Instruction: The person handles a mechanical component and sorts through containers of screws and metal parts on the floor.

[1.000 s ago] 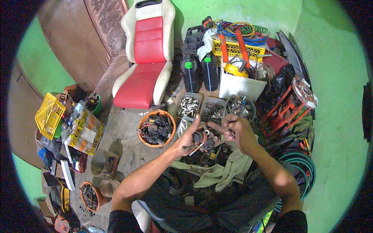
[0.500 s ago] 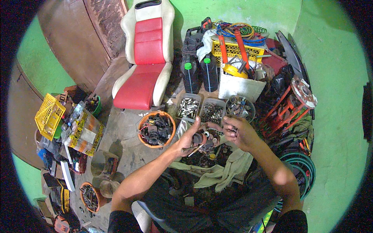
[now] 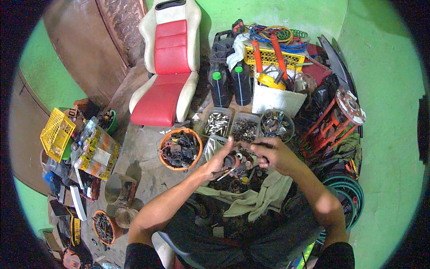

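Observation:
My left hand [image 3: 217,162] is cupped with its thumb up, cradling a handful of small mixed metal parts [image 3: 240,167]. A slim rod and round pieces show among them. Just right of the handful, my right hand [image 3: 274,155] has its fingers curled in; what they hold, if anything, is hidden. Below both hands lies a heap of dark parts [image 3: 237,184] with a pale green cloth [image 3: 255,197] along its near side. Beyond the hands stand a clear tub of shiny cylindrical pieces [image 3: 217,124], a second tub of small dark hardware [image 3: 245,129] and a round tub of mixed parts [image 3: 276,124].
An orange bucket of black parts [image 3: 181,149] stands left of my hands. Farther back are a red and white car seat [image 3: 165,98], dark bottles with green caps [image 3: 242,87] and a white box [image 3: 275,101]. A red metal frame [image 3: 333,119] and coiled hose [image 3: 351,193] lie right.
My right hand has moved slightly left and closer to the parts in my left hand, its fingers now pointing toward them. My left hand has hardly moved.

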The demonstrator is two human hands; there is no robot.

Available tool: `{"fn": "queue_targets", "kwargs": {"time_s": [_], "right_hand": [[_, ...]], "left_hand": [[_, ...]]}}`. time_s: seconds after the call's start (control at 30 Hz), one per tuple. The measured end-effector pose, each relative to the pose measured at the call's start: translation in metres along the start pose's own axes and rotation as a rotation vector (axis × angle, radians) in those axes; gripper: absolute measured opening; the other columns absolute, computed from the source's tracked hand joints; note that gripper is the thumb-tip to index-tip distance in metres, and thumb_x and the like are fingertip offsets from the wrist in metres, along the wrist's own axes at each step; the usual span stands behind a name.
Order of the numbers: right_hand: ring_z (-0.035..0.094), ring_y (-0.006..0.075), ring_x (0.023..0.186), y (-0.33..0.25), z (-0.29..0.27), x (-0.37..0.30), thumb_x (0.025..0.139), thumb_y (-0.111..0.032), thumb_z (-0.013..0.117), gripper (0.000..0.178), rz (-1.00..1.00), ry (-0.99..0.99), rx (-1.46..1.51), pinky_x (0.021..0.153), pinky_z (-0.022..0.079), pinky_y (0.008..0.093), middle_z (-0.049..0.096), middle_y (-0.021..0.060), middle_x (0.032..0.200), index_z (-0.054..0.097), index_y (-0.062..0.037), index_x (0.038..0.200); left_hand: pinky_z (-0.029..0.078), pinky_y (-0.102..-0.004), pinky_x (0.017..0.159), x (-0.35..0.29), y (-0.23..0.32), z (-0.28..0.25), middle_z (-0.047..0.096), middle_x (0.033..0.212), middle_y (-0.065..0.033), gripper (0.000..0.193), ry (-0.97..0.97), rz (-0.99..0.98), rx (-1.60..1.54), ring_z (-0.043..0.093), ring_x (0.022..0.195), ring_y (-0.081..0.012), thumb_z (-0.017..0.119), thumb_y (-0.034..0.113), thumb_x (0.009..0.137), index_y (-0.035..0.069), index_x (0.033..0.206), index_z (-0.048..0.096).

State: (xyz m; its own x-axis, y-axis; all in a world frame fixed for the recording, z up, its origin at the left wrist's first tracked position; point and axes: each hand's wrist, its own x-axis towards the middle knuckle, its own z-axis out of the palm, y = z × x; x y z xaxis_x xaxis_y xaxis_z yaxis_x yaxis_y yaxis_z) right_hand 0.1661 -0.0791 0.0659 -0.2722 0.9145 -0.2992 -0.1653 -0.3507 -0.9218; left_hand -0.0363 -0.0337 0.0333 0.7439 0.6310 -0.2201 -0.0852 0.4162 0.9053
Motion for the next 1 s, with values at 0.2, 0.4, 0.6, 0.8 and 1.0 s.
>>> {"fn": "queue_targets", "kwargs": {"time_s": [0.2, 0.4, 0.6, 0.8, 1.0], "right_hand": [[0.061, 0.0212, 0.073, 0.004, 0.011, -0.004, 0.078, -0.022, 0.072, 0.025, -0.548, 0.051, -0.767, 0.07, 0.047, 0.0348, 0.064, 0.0119, 0.078, 0.064, -0.0005, 0.089], [0.061, 0.0204, 0.069, 0.01, 0.017, -0.005, 0.077, -0.02, 0.072, 0.025, -0.536, 0.073, -0.874, 0.065, 0.047, 0.0342, 0.063, 0.0117, 0.078, 0.062, -0.0001, 0.089], [0.057, 0.0178, 0.066, 0.009, 0.022, -0.007, 0.08, -0.019, 0.067, 0.021, -0.379, 0.059, -0.464, 0.059, 0.046, 0.0327, 0.059, 0.0067, 0.074, 0.058, -0.002, 0.087], [0.046, 0.016, 0.062, 0.011, -0.028, 0.018, 0.077, -0.019, 0.061, 0.019, 0.002, 0.093, 0.489, 0.056, 0.043, 0.0294, 0.049, 0.0029, 0.078, 0.049, -0.0097, 0.089], [0.051, 0.0218, 0.068, 0.13, -0.091, 0.092, 0.082, -0.008, 0.054, 0.009, 0.332, 0.154, 0.481, 0.063, 0.047, 0.0369, 0.052, 0.0069, 0.08, 0.052, -0.0039, 0.09]], "left_hand": [[0.047, -0.022, 0.049, 0.001, 0.001, -0.001, 0.056, 0.073, -0.0012, 0.075, -0.002, -0.025, 0.063, 0.053, 0.057, -0.0069, 0.023, 0.071, 0.086, 0.009, 0.119, 0.05], [0.042, -0.0226, 0.047, -0.006, 0.008, 0.016, 0.055, 0.068, 0.0, 0.066, 0.138, -0.088, -0.023, 0.051, 0.055, -0.0083, 0.031, 0.069, 0.086, 0.012, 0.108, 0.056], [0.048, -0.0261, 0.057, -0.005, -0.001, 0.0, 0.061, 0.076, -0.005, 0.051, 0.198, -0.09, -0.2, 0.058, 0.064, -0.013, 0.041, 0.055, 0.091, 0.008, 0.1, 0.059], [0.053, -0.0301, 0.063, -0.015, 0.01, -0.017, 0.065, 0.083, -0.0077, 0.05, 0.091, -0.06, -0.266, 0.064, 0.072, -0.0168, 0.041, 0.052, 0.092, 0.006, 0.1, 0.061], [0.053, -0.0345, 0.056, -0.014, 0.022, -0.037, 0.066, 0.079, -0.0045, 0.057, 0.216, -0.04, -0.385, 0.064, 0.067, -0.0161, 0.033, 0.059, 0.092, 0.009, 0.097, 0.063]]}}
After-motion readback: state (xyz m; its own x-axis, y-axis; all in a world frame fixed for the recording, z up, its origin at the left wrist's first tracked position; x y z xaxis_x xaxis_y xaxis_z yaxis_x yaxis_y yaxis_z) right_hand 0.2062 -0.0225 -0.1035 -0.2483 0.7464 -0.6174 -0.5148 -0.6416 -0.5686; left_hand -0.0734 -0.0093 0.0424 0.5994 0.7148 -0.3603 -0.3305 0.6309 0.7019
